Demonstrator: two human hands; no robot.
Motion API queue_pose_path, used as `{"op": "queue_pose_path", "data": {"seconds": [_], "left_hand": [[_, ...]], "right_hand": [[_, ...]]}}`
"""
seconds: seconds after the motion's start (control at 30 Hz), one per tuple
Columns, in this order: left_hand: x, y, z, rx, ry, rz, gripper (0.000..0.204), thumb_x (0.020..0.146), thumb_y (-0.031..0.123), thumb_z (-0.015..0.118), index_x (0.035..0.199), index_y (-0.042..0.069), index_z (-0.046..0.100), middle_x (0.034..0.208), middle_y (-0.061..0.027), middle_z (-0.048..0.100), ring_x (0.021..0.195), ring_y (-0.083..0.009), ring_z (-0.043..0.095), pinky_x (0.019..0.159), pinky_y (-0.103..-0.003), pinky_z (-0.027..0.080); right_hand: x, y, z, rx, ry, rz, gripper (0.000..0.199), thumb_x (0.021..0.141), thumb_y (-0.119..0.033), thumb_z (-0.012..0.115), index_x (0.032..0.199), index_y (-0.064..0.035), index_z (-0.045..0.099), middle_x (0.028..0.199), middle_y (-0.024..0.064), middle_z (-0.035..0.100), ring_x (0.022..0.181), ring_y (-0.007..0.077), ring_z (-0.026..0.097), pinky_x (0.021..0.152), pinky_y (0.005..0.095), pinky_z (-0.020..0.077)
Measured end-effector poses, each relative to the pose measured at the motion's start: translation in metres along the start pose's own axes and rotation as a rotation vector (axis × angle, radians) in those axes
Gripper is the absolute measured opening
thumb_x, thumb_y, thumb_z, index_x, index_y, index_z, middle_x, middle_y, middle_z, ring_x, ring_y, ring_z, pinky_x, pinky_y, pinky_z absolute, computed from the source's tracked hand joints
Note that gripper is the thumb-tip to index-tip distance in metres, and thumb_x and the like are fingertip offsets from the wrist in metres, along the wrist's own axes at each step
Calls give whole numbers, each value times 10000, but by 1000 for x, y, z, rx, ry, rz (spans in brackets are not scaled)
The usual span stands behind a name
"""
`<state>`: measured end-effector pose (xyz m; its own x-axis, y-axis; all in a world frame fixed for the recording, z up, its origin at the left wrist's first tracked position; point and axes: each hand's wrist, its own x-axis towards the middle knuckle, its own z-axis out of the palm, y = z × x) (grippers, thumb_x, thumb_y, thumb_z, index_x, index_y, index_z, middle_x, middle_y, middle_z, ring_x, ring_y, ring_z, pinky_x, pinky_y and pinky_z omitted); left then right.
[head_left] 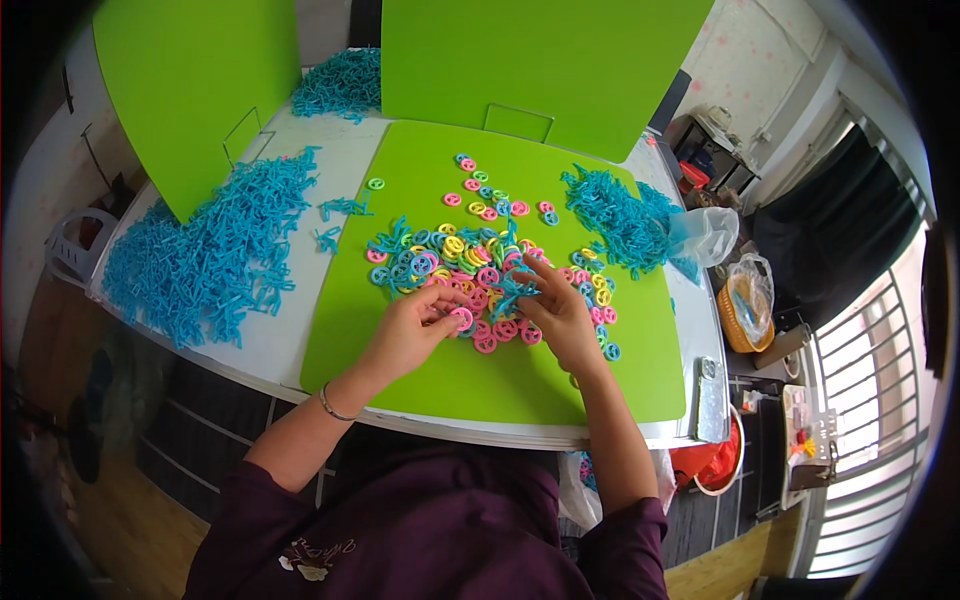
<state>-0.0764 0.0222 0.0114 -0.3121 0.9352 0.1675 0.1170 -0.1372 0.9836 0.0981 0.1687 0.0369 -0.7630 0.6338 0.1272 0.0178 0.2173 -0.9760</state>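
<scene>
My left hand [415, 325] pinches a small pink wheel-shaped plastic ring [462, 319] between thumb and fingertips, at the near left side of a heap of such rings. The heaped rings [487, 277] are pink, yellow, green and blue, with spokes inside. My right hand [562, 312] is at the heap's right side, its fingers curled around small blue forked plastic pieces [512, 290]. How many of these pieces it grips is hidden. Both hands are over a bright green mat [440, 385].
Large piles of blue pieces lie at the left [215, 250], back [340, 82] and right, the right pile [625, 220] beside a clear plastic bag [705, 235]. Two upright green boards [540, 60] stand behind. A phone [711, 400] lies at the table's right corner.
</scene>
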Motion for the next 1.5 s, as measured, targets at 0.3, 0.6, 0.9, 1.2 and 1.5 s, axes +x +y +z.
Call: {"op": "queue_pose_path", "data": {"seconds": [0.3, 0.6, 0.9, 1.2, 1.5], "left_hand": [[-2, 4, -1, -113, 29, -35, 252, 877, 45, 616, 1117, -18, 578, 980, -27, 619, 763, -74, 598, 695, -207, 500], [-2, 6, 1, -109, -26, -36, 308, 882, 52, 607, 1179, -4, 550, 955, -22, 620, 746, -70, 593, 695, -208, 498], [-2, 2, 4, -228, -100, -164, 299, 883, 77, 613, 1167, -8, 569, 866, -35, 644, 698, -74, 594, 653, -215, 507], [0, -1, -1, -255, -32, -149, 229, 906, 118, 593, 1102, 1, 579, 854, -12, 625, 731, -73, 583, 660, -218, 497], [-2, 13, -2, -420, -218, -254, 219, 900, 128, 600, 1086, 16, 577, 868, -14, 617, 740, -88, 581, 651, -234, 493]], "right_hand": [[-5, -12, 9, -45, -26, 96, 580, 828, 40, 615, 1361, -31, 399, 1243, 106, 550, 860, 89, 609, 785, 247, 503], [-3, 5, 10, 51, 51, -51, 366, 841, 30, 620, 1201, -7, 566, 1187, 67, 582, 936, 113, 615, 804, 250, 514], [-6, 0, 22, 14, -77, -138, 317, 853, 37, 602, 1167, 0, 586, 1165, 59, 584, 972, 135, 601, 830, 259, 510], [-10, -7, 25, 7, -7, -136, 471, 829, 51, 609, 1280, -19, 487, 1221, 92, 548, 1096, 139, 535, 876, 292, 494], [-10, 0, 14, 191, -298, 133, 397, 952, -250, 528, 1287, -38, 500, 1123, 69, 598, 1021, 150, 557, 871, 313, 469]]}}
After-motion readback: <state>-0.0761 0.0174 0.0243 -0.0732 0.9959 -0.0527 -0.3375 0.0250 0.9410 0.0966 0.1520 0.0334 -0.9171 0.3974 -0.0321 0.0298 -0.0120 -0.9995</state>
